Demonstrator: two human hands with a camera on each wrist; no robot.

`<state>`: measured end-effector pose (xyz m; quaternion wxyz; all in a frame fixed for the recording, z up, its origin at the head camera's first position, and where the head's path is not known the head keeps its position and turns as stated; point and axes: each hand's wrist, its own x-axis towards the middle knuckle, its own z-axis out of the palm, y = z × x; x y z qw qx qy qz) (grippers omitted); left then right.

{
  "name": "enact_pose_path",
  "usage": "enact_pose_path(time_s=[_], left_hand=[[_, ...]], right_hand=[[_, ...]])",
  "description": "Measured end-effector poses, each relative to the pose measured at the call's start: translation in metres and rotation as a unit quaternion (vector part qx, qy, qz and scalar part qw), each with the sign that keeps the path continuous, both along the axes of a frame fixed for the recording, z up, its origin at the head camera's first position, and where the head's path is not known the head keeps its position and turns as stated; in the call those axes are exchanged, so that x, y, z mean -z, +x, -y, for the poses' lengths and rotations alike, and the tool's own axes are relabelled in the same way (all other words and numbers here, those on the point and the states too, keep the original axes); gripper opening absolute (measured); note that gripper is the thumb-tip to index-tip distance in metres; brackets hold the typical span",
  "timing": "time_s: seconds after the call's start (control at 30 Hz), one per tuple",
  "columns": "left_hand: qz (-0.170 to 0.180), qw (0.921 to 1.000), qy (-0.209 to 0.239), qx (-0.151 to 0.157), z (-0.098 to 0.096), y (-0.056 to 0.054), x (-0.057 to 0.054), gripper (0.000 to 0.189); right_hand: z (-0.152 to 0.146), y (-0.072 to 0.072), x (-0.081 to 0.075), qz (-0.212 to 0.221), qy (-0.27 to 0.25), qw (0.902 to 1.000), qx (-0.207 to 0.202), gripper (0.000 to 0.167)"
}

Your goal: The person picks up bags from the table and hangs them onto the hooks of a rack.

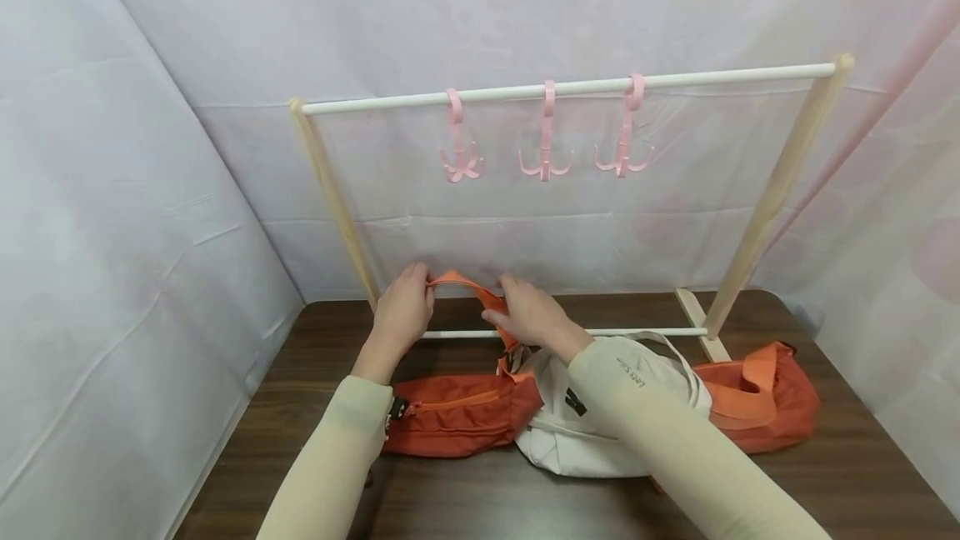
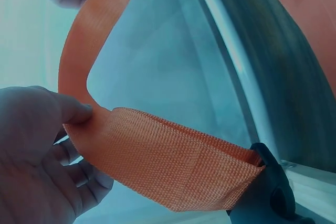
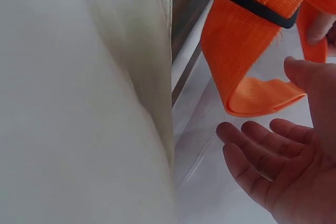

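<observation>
My left hand (image 1: 405,305) pinches the orange webbing strap (image 2: 152,153) of a rust-orange waist bag (image 1: 457,415), thumb on top of the webbing and fingers behind it. The strap arches up from the bag, which lies on the table. In the right wrist view my right hand (image 3: 283,156) has its fingers spread and fairly straight beside a hanging loop of the strap, which passes through a black slider (image 3: 257,4). A black buckle piece (image 2: 268,192) shows at the strap's end in the left wrist view.
A white bag (image 1: 555,448) lies under my right forearm, and another orange bag (image 1: 795,398) sits right of it. Behind stands a wooden-legged rack with a white top rail (image 1: 360,103). Three pink hooks (image 1: 546,136) hang from it. A white lower bar (image 1: 465,334) runs near the table.
</observation>
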<state>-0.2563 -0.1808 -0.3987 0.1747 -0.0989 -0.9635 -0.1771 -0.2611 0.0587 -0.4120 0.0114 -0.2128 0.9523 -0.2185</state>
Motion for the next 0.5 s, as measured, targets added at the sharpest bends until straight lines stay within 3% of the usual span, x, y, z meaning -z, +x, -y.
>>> enact_pose_path(time_s=[0.23, 0.5], left_hand=[[-0.036, 0.9993, 0.007, 0.003, 0.000, 0.012, -0.011, 0.005], [-0.076, 0.9969, 0.016, 0.014, 0.000, 0.023, -0.023, 0.005]], right_hand=[[0.002, 0.002, 0.000, 0.012, -0.069, 0.9975, 0.006, 0.038], [0.006, 0.002, 0.002, -0.012, -0.120, 0.9927, -0.009, 0.026]])
